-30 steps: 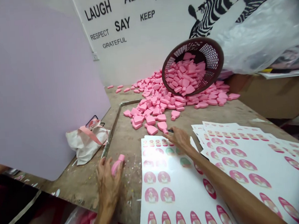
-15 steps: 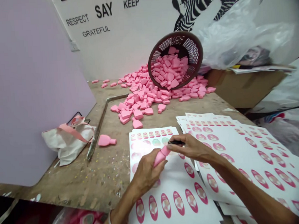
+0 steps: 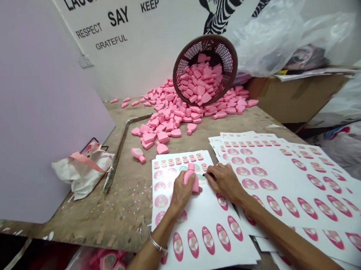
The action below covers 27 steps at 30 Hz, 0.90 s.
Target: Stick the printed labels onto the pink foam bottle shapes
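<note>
Lilac panel (image 3: pixel 38 111), white bag (image 3: pixel 75 174) with pink straps (image 3: pixel 84 161), zebra mural (image 3: pixel 228 5), cardboard box (image 3: pixel 297 99)

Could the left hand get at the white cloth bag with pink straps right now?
Probably yes: only a thin, low bar on the wooden tabletop seems to lie before the bag. But the left hand holds a pink plastic bottle, so it may need freeing first.

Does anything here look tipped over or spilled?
Yes: at the back of the table, the brown basket lies tilted on its side, pink bottles heaped in and around it. The spread looks untidy, though it may be deliberate.
</note>
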Motion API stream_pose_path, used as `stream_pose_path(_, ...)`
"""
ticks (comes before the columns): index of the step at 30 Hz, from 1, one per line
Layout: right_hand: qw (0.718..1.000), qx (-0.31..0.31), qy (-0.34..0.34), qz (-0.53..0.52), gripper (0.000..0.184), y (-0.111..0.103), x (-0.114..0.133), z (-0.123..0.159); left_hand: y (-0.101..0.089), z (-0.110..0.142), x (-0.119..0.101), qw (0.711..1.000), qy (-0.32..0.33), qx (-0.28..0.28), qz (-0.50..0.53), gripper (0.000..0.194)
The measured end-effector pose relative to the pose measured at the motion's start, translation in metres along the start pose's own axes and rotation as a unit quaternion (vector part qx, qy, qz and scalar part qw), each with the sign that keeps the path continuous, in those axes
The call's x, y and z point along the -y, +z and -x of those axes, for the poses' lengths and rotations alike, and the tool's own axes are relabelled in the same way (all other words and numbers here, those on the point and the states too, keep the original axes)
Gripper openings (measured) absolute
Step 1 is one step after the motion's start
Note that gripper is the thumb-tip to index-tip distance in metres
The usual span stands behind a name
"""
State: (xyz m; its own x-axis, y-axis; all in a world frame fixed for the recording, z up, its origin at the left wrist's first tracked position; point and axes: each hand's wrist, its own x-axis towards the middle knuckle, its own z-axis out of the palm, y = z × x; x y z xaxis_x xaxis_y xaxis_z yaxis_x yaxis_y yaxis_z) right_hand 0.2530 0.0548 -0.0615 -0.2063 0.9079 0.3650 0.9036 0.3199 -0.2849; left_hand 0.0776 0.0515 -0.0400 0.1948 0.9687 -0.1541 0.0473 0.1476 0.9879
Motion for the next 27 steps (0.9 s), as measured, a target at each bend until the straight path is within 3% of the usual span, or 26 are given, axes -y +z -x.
stream_pose_path(5, 0.999, 0.009, -0.004, -0.047, 0.014, -0.002, 0.003, 0.005, -0.003, 0.01, 0.001, 1.0, -0.001, 0.012, -0.004, 0.036)
stream_pose_path(9, 1.0, -0.024, -0.001, -0.005, 0.015, -0.003, 0.007, 0.009, -0.005, 0.016, -0.001, 0.999, 0.0, 0.034, -0.004, 0.034)
stream_pose_path(15, 0.999, 0.029, 0.004, -0.032, 0.015, -0.007, 0.014, 0.015, -0.007, 0.022, 0.001, 0.999, -0.013, 0.034, 0.005, 0.035)
stream_pose_path(18, 0.998, 0.018, 0.011, -0.058, 0.015, -0.008, 0.013, 0.019, -0.008, 0.022, 0.003, 0.999, -0.011, 0.036, 0.01, 0.035)
stream_pose_path(22, 1.0, -0.021, 0.012, -0.007, 0.017, -0.005, 0.009, 0.021, -0.009, 0.021, 0.002, 0.999, -0.006, 0.042, 0.018, 0.036)
stream_pose_path(27, 1.0, 0.009, 0.018, -0.016, 0.018, -0.006, 0.007, 0.021, -0.009, 0.021, 0.002, 0.999, -0.014, 0.042, 0.004, 0.035)
